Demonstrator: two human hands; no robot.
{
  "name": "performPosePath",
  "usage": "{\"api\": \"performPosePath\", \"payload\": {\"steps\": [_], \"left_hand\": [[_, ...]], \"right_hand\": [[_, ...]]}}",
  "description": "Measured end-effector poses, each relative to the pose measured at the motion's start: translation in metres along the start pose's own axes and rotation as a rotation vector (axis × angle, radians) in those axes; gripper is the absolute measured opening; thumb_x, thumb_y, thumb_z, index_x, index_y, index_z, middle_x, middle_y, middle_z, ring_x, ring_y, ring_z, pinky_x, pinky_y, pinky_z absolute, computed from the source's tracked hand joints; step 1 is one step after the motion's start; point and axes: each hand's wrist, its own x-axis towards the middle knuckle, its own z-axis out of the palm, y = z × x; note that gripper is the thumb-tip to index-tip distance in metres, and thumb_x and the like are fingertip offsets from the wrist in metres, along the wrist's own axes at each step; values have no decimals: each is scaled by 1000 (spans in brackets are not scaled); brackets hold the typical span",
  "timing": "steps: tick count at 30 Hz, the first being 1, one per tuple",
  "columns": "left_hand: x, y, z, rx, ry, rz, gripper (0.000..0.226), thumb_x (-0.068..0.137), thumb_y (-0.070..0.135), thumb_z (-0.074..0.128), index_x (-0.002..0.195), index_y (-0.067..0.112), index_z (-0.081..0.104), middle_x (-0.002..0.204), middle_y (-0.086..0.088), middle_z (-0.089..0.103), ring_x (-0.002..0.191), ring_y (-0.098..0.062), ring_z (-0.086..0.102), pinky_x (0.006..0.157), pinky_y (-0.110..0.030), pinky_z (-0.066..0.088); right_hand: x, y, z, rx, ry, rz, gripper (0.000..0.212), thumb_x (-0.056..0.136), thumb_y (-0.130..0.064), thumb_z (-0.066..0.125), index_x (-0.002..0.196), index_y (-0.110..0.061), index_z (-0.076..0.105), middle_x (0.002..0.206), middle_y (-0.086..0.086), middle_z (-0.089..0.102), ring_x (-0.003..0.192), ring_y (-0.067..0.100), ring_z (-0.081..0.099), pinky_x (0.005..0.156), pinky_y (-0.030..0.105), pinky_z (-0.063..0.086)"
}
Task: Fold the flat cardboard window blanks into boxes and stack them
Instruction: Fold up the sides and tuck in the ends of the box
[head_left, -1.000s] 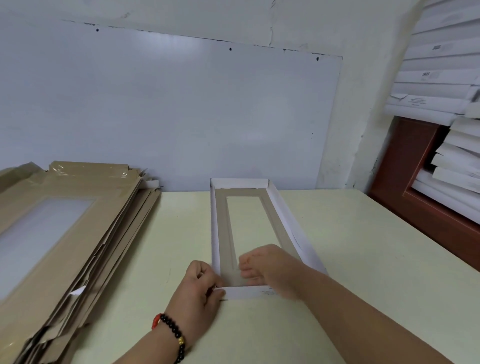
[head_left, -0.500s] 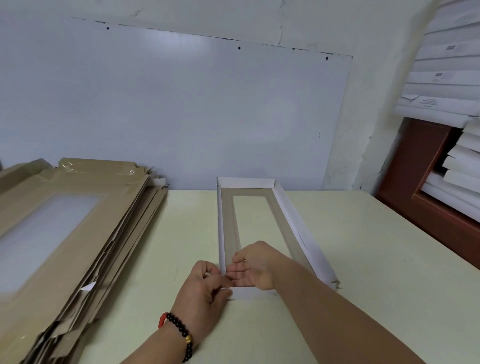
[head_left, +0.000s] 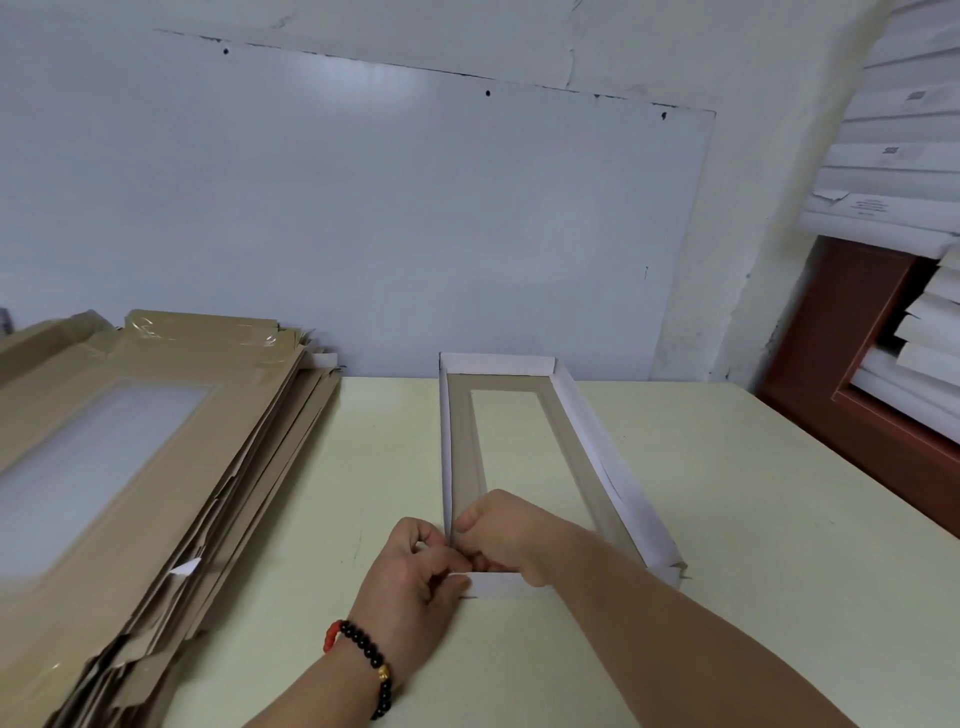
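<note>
A: What takes up the most room?

B: The table (head_left: 727, 519), pale yellow-green, set against a wall with a white board (head_left: 363, 208) fixed to it. At far right, white boxes (head_left: 893, 171) are stacked above and beside a red-brown frame (head_left: 852, 364).

A: And on the table?

B: At left, a tall pile of flat brown blanks (head_left: 130, 467), the top one showing its clear window. Well apart from it, in the middle, lies the box (head_left: 519, 441): long and narrow, white walls already up along both long sides and the far end, window panel flat on the table.

A: The hands?

B: Both meet at the box's near left corner. The left hand (head_left: 415, 571), with a bead bracelet (head_left: 363, 660) on its wrist, curls its fingers and pinches the white near end flap. The right hand (head_left: 504, 530) reaches across from the right, fingers bent, gripping the left wall where it joins that flap.

A: Is the corner closed?

B: Cannot tell; the fingers hide it.
</note>
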Motion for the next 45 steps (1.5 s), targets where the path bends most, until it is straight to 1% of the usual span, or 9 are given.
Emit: {"api": "performPosePath", "payload": {"steps": [2, 5, 9, 13, 16, 18, 23, 39, 45], "left_hand": [[0, 0, 0, 16, -8, 13, 13, 79, 5, 73, 79, 18, 75, 94, 11, 46, 79, 3, 52, 71, -3, 37], [-1, 0, -1, 26, -20, 26, 13, 80, 5, 72, 82, 17, 75, 94, 12, 44, 78, 2, 51, 70, -3, 37], [0, -1, -1, 32, -26, 27, 13, 80, 6, 71, 82, 19, 75, 94, 14, 44, 73, 3, 51, 67, -3, 37], [0, -1, -1, 23, -34, 17, 15, 81, 7, 70, 81, 21, 74, 95, 14, 44, 71, 3, 51, 66, -5, 37], [0, -1, -1, 17, -26, 5, 16, 80, 6, 71, 79, 22, 73, 96, 13, 45, 73, 3, 52, 67, -4, 37], [0, -1, -1, 15, -22, 6, 16, 79, 5, 72, 78, 21, 74, 95, 12, 45, 73, 2, 53, 67, -5, 38], [0, 0, -1, 13, -28, -3, 17, 79, 5, 72, 78, 22, 73, 95, 13, 46, 75, 3, 53, 67, -6, 39], [3, -2, -1, -36, 0, -60, 16, 73, 0, 75, 76, 15, 68, 86, 3, 48, 72, -5, 52, 63, -8, 39], [2, 1, -2, -3, -17, -15, 33, 73, 1, 74, 67, 28, 56, 83, 5, 45, 72, -2, 49, 60, -6, 35]], "right_hand": [[0, 4, 0, -67, -20, -45, 14, 83, 3, 55, 87, -6, 66, 77, 11, 56, 73, 23, 52, 70, 31, 44], [2, 7, -4, -121, -8, -37, 45, 80, 4, 60, 121, -14, 61, 91, 5, 61, 89, 22, 61, 85, 32, 53], [3, 8, -5, -112, -18, -63, 53, 79, 6, 60, 126, -18, 58, 87, 5, 64, 84, 20, 61, 89, 35, 54], [1, 8, -4, -101, -73, -134, 60, 81, 14, 53, 137, -8, 46, 79, 2, 60, 68, 11, 56, 60, 16, 47], [0, 10, -3, -120, -87, -178, 70, 83, 12, 60, 145, -9, 36, 86, 4, 62, 72, 13, 57, 63, 16, 45], [0, 10, -3, -127, -89, -203, 74, 83, 7, 66, 147, -10, 32, 92, 7, 62, 82, 17, 57, 71, 22, 44], [4, 6, -3, -199, -116, -187, 75, 85, 2, 65, 149, -13, 27, 91, 6, 60, 77, 15, 53, 58, 16, 39], [6, 17, -6, -35, -174, -264, 92, 77, 18, 51, 154, -16, 13, 88, 13, 57, 79, 19, 49, 67, 26, 37], [8, 13, -2, -201, -142, -298, 88, 85, 5, 56, 155, -21, 9, 84, 8, 61, 78, 16, 52, 73, 27, 41]]}}
